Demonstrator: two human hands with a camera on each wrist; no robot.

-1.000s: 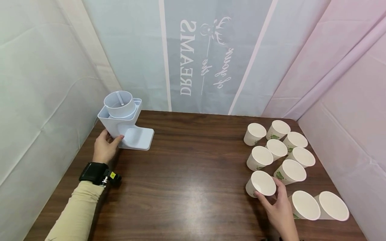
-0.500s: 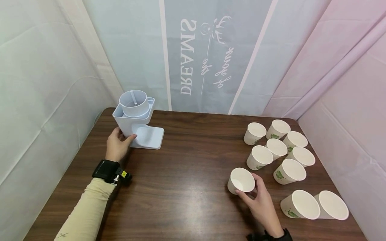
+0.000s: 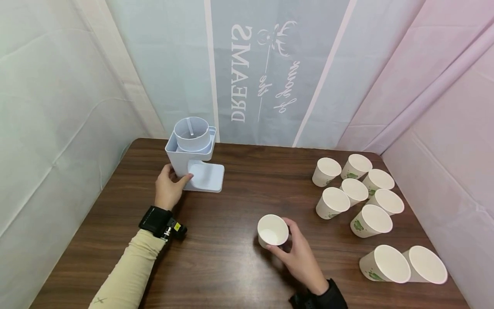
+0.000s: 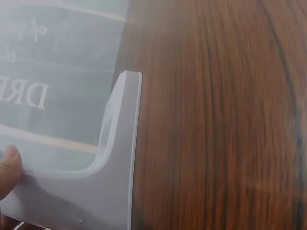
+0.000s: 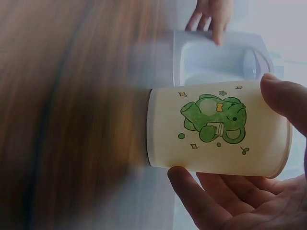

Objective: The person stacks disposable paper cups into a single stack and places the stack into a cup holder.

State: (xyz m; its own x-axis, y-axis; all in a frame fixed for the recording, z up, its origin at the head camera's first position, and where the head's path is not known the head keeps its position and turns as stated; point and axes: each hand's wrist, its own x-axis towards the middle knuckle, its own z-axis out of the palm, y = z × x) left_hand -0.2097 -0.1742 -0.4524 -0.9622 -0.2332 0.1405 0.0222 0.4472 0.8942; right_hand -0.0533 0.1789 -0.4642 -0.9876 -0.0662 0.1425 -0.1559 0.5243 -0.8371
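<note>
A pale blue plastic stand (image 3: 179, 165) stands at the back left in the head view, with a square tray-like top, a round open cylinder (image 3: 193, 135) on it and a flat foot. Low on its left side, my left hand (image 3: 168, 189) grips it; the thumb lies on the front and the other fingers go behind, partly hidden. Over the middle of the table, my right hand (image 3: 299, 253) holds a white paper cup (image 3: 272, 231) upright, thumb on one side and fingers on the other. A green cartoon bear shows on this cup (image 5: 216, 124) in the right wrist view.
Several more white paper cups (image 3: 371, 221) stand upright in loose rows at the right of the dark wooden table (image 3: 216, 266). A printed cloth (image 3: 270, 86) hangs along the back edge, and pale cloth walls (image 3: 58, 128) close off both sides.
The stand has slid to the right along the table, with my left hand on it. My right hand has carried the paper cup leftward, away from the other cups.
</note>
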